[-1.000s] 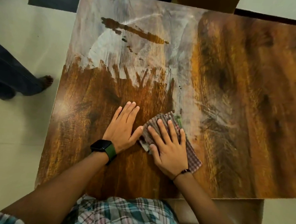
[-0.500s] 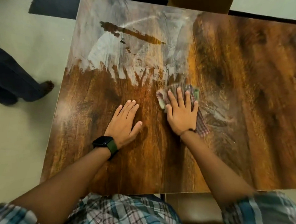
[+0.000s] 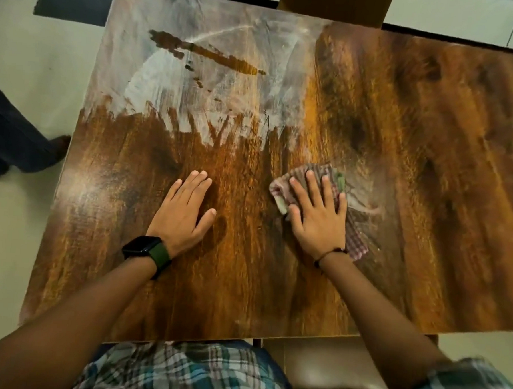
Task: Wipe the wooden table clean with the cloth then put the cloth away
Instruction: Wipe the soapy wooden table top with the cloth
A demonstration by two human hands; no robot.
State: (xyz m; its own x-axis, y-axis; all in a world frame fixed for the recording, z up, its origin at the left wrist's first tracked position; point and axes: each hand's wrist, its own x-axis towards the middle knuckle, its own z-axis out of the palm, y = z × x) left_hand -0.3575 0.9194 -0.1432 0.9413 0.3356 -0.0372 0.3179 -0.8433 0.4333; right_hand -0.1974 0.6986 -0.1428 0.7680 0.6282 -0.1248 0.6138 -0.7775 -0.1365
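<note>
You are pressing a checked cloth (image 3: 324, 180) flat under your right hand (image 3: 319, 218), fingers spread, near the middle of the wooden surface (image 3: 427, 203). Your left hand (image 3: 183, 211) is resting open and bare just beside it. A whitish film (image 3: 177, 86) is covering the far left part, so you are roughly midway; putting the cloth away is still to come.

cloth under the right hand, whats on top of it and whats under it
The right hand lies flat on the checked cloth, fingers spread, covering its middle. Under it is the wooden table; the patch directly beneath is hidden.
</note>
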